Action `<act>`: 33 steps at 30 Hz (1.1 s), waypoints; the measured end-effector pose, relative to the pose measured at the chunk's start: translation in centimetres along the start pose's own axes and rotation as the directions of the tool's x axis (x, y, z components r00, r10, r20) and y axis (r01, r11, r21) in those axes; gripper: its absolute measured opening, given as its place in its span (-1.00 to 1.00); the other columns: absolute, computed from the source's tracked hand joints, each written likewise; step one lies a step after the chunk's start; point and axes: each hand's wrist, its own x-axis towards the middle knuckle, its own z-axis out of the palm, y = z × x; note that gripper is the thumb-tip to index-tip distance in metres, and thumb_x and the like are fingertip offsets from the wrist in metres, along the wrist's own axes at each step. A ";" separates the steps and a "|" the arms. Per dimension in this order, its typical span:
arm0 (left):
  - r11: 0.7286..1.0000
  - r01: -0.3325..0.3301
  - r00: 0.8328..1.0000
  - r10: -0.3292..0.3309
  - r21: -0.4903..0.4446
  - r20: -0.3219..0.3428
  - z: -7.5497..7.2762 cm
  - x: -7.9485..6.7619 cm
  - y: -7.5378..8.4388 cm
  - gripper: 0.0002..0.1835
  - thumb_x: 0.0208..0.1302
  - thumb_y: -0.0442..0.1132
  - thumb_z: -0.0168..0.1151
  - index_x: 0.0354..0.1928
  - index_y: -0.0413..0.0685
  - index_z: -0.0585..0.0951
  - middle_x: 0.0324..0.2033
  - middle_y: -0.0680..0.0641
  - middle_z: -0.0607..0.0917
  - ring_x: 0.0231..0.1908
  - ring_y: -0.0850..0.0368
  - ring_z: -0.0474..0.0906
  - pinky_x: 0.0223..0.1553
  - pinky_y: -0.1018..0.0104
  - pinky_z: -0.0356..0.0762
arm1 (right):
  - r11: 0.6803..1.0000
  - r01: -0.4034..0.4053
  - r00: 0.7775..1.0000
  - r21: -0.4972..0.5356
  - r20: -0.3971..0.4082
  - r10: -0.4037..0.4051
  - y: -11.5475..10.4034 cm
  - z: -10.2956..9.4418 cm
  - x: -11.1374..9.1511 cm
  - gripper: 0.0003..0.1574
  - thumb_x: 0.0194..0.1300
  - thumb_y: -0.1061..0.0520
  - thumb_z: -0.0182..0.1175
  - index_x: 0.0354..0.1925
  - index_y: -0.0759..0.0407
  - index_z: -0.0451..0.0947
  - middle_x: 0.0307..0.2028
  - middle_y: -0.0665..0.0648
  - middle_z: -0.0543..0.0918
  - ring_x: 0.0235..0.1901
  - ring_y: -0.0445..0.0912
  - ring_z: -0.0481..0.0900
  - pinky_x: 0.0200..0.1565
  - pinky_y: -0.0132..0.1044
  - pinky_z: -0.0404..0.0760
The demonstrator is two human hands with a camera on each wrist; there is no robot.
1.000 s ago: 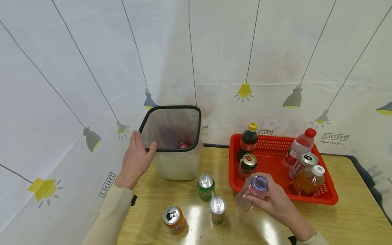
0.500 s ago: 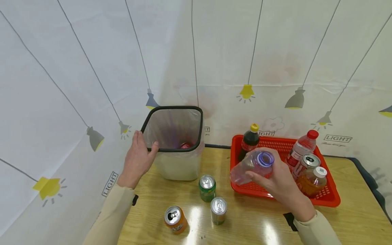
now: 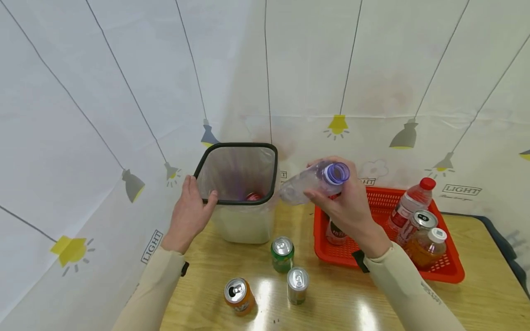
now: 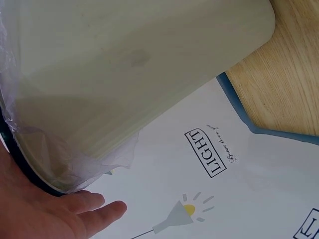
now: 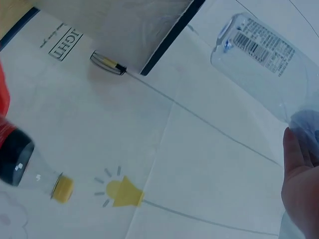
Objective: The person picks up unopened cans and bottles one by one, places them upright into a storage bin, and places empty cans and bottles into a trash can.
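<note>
My left hand [image 3: 192, 212] holds the front left corner of a trash bin [image 3: 242, 225], thumb over the black rim and fingers along the outside. In the left wrist view its fingers [image 4: 97, 216] extend past the rim beside the plastic liner. My right hand [image 3: 348, 202] grips a clear plastic bottle [image 3: 302, 186] with a purple, uncapped neck. The bottle is tilted, its base toward the bin, and looks drained. The right wrist view shows the bottle's barcode label. Deep in the bin lies a red can [image 3: 253, 196].
A red basket [image 3: 383, 195] on the right holds several drinks, including a red-capped bottle [image 3: 414, 202] and an amber drink bottle [image 3: 428, 250]. Green [image 3: 283, 255], silver [image 3: 297, 286] and orange [image 3: 240, 296] cans stand on the table in front of the bin.
My right hand has lifted the bottle from the basket's front edge and carried it up and left toward the bin. The left hand has stayed at the bin's corner.
</note>
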 end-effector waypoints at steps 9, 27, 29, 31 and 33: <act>1.000 -0.007 1.000 0.007 0.016 -0.003 -0.1 0.2 0.1 -0.05 0.58 0.19 -0.12 0.57 -0.51 -0.09 0.58 -0.46 -0.07 0.44 -0.45 0.20 0.33 -0.29 0.33 | 0.997 -0.010 0.999 -0.075 -0.033 0.008 1.1 3.5 4.2 0.04 0.36 -0.45 0.19 0.29 0.37 0.24 0.14 0.27 0.65 0.07 0.05 0.68 0.10 -0.04 0.69; 0.999 0.011 1.000 -0.010 0.041 -0.022 -0.2 0.1 0.2 -0.06 0.56 0.15 -0.05 0.55 -0.54 -0.04 0.56 -0.49 -0.02 0.41 -0.47 0.25 0.34 -0.27 0.33 | 0.953 -0.161 0.903 -0.258 0.350 0.247 6.3 12.4 4.5 -0.08 0.26 -0.08 0.51 0.32 0.30 0.28 0.08 0.24 0.62 0.01 0.03 0.68 0.12 -0.10 0.68; 0.999 0.011 1.000 -0.010 0.040 -0.017 -0.3 0.1 0.3 -0.06 0.56 0.15 -0.05 0.56 -0.54 -0.05 0.56 -0.49 -0.02 0.41 -0.47 0.25 0.35 -0.27 0.33 | 0.939 -0.179 0.891 -0.293 0.357 0.281 6.6 12.9 4.1 -0.07 0.25 -0.12 0.51 0.32 0.30 0.30 0.08 0.24 0.63 0.02 0.04 0.69 0.13 -0.09 0.67; 0.999 0.009 1.000 -0.009 0.034 -0.012 -0.3 0.1 0.4 -0.06 0.55 0.15 -0.05 0.56 -0.53 -0.05 0.56 -0.48 -0.03 0.42 -0.46 0.23 0.36 -0.27 0.31 | 0.929 -0.192 0.885 -0.316 0.353 0.303 6.8 13.3 3.7 -0.06 0.25 -0.14 0.50 0.33 0.29 0.30 0.09 0.23 0.63 0.03 0.04 0.69 0.14 -0.09 0.66; 1.000 0.009 1.000 -0.008 0.028 -0.010 -0.3 0.1 0.4 -0.05 0.55 0.15 -0.05 0.56 -0.52 -0.06 0.56 -0.48 -0.03 0.43 -0.46 0.22 0.37 -0.27 0.30 | 0.922 -0.197 0.883 -0.332 0.349 0.314 7.0 13.5 3.5 -0.06 0.25 -0.15 0.50 0.33 0.26 0.30 0.10 0.22 0.63 0.04 0.04 0.69 0.14 -0.08 0.66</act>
